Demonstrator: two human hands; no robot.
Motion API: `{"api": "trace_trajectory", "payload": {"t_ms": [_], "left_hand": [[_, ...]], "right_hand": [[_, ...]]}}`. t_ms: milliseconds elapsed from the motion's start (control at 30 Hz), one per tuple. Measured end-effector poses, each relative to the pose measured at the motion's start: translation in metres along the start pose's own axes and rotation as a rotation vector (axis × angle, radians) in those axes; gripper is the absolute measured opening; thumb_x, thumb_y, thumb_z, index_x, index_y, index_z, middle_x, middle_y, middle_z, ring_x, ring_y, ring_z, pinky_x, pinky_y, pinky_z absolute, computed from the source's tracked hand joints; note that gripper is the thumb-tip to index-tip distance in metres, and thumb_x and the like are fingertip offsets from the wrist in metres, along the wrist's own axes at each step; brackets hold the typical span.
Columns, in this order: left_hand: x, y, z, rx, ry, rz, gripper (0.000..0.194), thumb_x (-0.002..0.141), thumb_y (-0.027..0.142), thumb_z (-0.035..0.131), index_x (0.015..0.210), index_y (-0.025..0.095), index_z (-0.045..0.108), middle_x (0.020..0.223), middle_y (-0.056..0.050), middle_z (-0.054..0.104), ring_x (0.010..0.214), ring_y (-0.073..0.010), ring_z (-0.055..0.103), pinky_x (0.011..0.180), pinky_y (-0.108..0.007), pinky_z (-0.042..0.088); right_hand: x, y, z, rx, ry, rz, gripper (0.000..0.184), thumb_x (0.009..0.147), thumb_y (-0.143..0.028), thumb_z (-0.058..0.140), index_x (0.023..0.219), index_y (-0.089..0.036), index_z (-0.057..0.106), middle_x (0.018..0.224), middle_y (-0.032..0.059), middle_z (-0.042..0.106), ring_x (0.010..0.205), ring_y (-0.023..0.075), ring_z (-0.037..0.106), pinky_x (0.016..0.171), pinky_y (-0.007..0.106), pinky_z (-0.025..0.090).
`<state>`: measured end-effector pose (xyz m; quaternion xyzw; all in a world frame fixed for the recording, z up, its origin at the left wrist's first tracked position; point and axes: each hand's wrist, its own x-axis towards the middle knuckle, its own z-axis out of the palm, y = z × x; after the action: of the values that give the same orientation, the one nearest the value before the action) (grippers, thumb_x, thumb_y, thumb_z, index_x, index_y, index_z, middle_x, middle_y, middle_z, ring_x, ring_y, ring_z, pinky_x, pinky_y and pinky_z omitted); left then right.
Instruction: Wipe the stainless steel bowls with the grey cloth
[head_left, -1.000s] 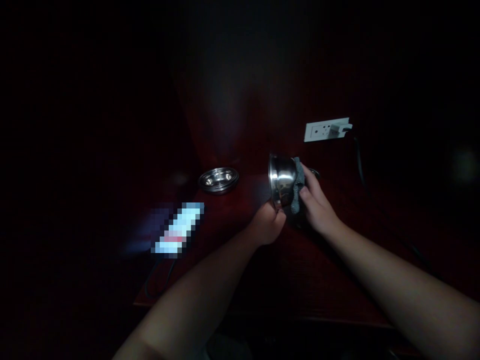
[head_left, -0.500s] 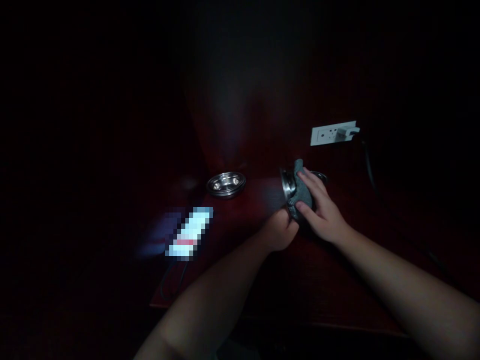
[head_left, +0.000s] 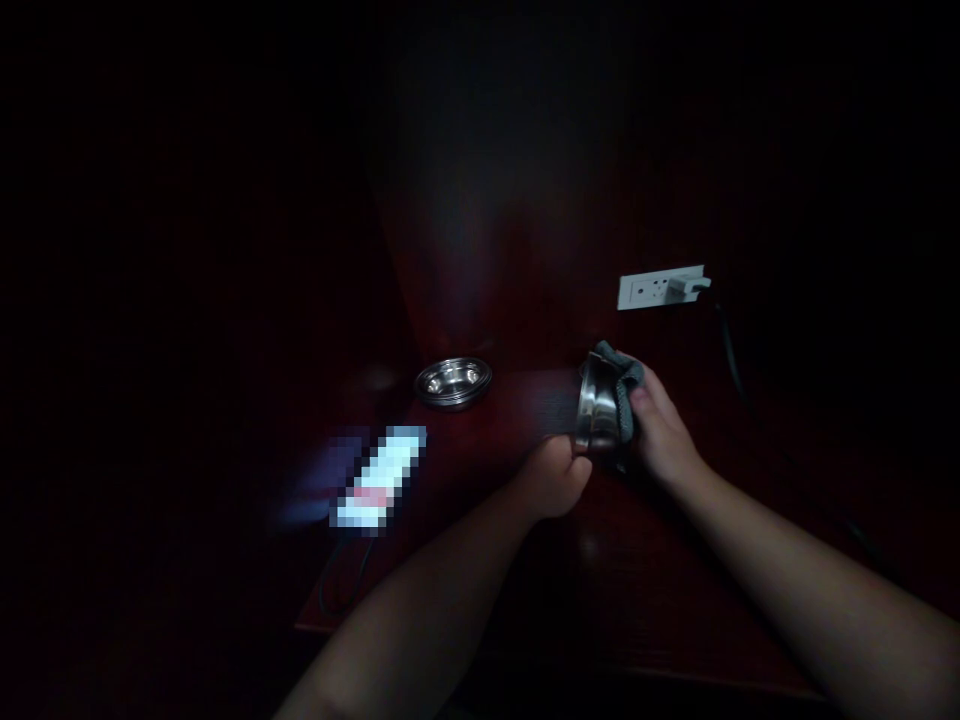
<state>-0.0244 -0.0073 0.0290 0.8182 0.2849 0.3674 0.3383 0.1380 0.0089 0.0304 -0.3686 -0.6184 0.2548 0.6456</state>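
A shiny metal bowl (head_left: 598, 405) is tilted on its side above the dark red table. My left hand (head_left: 556, 478) grips its lower rim, thumb showing and the other fingers partly hidden. On the bowl's outer right side lies a grey-green cloth (head_left: 627, 388). My right hand (head_left: 664, 425) holds this cloth against the metal, with its fingers mostly behind it. Farther left, a stack of similar metal bowls (head_left: 453, 384) rests on the table.
A lit, blurred-out phone-like screen (head_left: 381, 478) lies at the table's left, with a thin cable (head_left: 343, 580) below it. On the back wall is a white socket panel (head_left: 660, 288) with a plug and dark cord (head_left: 731, 350). The surroundings are very dark.
My right hand and the cloth have slid from across the bowl's outside to its right side, baring more metal. The left hand keeps its hold. The whole view has shifted slightly.
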Motion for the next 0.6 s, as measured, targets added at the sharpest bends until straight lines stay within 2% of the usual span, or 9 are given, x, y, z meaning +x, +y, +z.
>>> {"api": "trace_trajectory", "payload": {"t_ms": [100,233,367,433,600], "left_hand": [[-0.001,0.000,0.001,-0.031,-0.013,0.006,0.041,0.074,0.006,0.040,0.104,0.015,0.068,0.111,-0.005,0.069,0.105,-0.0215,0.062,0.101,-0.036,0.043],[-0.001,-0.003,0.000,-0.069,-0.014,0.014,0.043,0.074,0.006,0.040,0.106,0.015,0.067,0.113,-0.005,0.068,0.109,-0.0206,0.059,0.103,-0.036,0.041],[-0.001,-0.004,0.000,-0.079,0.008,-0.012,0.041,0.074,0.006,0.040,0.105,0.013,0.066,0.110,-0.006,0.069,0.102,-0.0204,0.061,0.101,-0.037,0.043],[-0.001,-0.002,0.000,-0.101,0.010,0.014,0.042,0.074,0.005,0.040,0.106,0.014,0.066,0.112,-0.006,0.068,0.105,-0.0203,0.060,0.102,-0.036,0.042],[-0.002,-0.001,0.002,-0.129,0.037,-0.010,0.035,0.080,0.010,0.043,0.109,0.015,0.063,0.115,-0.006,0.066,0.107,-0.0203,0.059,0.102,-0.038,0.041]], "right_hand": [[0.001,0.008,0.002,0.104,0.037,0.118,0.051,0.087,-0.059,0.044,0.132,-0.036,0.048,0.139,-0.0011,0.053,0.132,0.0262,0.044,0.112,0.049,0.030],[0.001,0.020,0.003,0.143,0.104,0.193,0.053,0.086,-0.061,0.045,0.133,-0.037,0.047,0.139,-0.0028,0.053,0.133,0.0260,0.043,0.113,0.050,0.030],[0.000,0.023,0.004,0.112,0.074,0.209,0.050,0.088,-0.060,0.043,0.131,-0.037,0.050,0.132,-0.0020,0.059,0.128,0.0266,0.050,0.110,0.051,0.035],[0.000,0.023,0.004,0.112,0.066,0.214,0.050,0.088,-0.059,0.043,0.132,-0.036,0.050,0.131,-0.0009,0.060,0.126,0.0272,0.052,0.110,0.051,0.035],[-0.004,0.022,0.008,0.139,0.031,0.215,0.053,0.088,-0.056,0.046,0.137,-0.035,0.046,0.137,-0.0012,0.056,0.129,0.0262,0.048,0.112,0.050,0.032]]}}
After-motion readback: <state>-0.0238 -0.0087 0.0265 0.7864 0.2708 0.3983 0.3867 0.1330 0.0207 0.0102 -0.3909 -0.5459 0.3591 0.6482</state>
